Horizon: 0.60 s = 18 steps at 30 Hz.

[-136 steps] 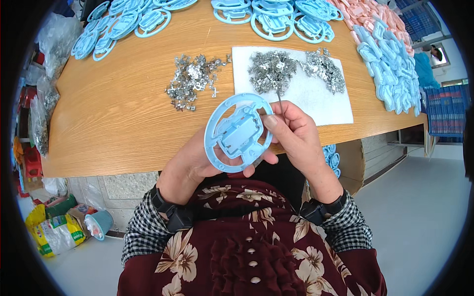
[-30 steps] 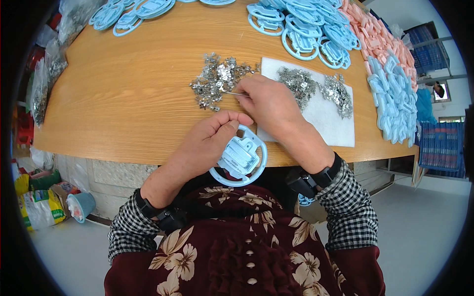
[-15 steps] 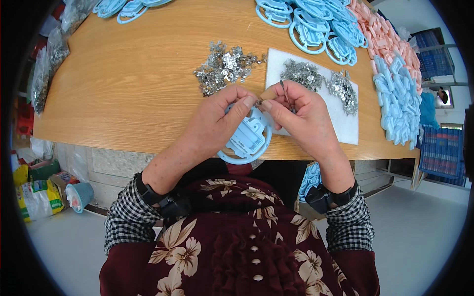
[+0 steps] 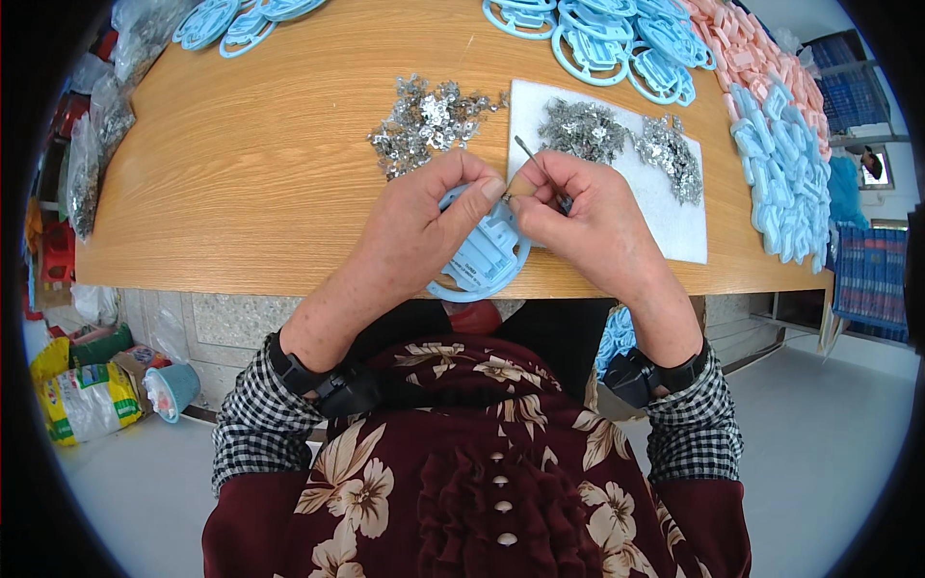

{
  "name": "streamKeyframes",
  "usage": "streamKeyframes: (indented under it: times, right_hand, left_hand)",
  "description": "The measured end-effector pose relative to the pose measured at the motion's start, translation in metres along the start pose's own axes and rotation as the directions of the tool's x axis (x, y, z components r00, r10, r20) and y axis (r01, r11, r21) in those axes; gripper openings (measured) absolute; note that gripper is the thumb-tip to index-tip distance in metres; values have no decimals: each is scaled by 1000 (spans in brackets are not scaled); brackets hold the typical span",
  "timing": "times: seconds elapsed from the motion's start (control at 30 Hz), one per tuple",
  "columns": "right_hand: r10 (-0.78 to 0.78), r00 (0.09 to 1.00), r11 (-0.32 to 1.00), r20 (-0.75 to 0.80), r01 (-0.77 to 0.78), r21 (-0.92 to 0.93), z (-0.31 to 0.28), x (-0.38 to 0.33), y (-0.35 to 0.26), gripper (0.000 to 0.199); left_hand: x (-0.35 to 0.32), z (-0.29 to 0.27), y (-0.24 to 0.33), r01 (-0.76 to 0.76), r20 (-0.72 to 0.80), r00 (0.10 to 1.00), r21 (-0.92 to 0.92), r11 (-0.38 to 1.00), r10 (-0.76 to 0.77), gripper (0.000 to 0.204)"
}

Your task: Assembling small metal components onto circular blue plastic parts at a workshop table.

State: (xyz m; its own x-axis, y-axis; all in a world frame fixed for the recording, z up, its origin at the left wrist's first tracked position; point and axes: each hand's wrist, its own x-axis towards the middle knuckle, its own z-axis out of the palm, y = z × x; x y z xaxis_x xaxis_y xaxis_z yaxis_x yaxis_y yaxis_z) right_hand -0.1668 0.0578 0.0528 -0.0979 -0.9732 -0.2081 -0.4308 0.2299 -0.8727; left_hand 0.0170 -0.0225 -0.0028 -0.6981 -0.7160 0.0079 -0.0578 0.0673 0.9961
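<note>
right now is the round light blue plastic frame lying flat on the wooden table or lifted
Lifted: the round light blue plastic frame is tilted in the left hand, overhanging the wooden table edge.

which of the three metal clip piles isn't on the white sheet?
The leftmost pile of metal clips: it lies straight on the bare wood of the table. The other two piles sit on the white sheet.

A broad bare stretch of table (image 4: pixel 241 183) lies open to the left of the left hand (image 4: pixel 424 226). Ahead, a loose pile of metal clips (image 4: pixel 429 120) blocks the way; to the right, heaps of clips (image 4: pixel 617 135) crowd the white mat (image 4: pixel 674 226).
</note>
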Motion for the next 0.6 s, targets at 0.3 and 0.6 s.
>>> streamKeyframes:
  times: [0.3,0.6]
  right_hand:
    - [88,993,944,-82,-57,326,-13,-21,15,14]
    - [160,987,812,19,-143,566,2,-24,24,6]
  left_hand:
    - [1,-4,7,-8,-93,995,-335,942,-25,25]
    - [7,-3,9,195,52,980,-410,891,-190,29]
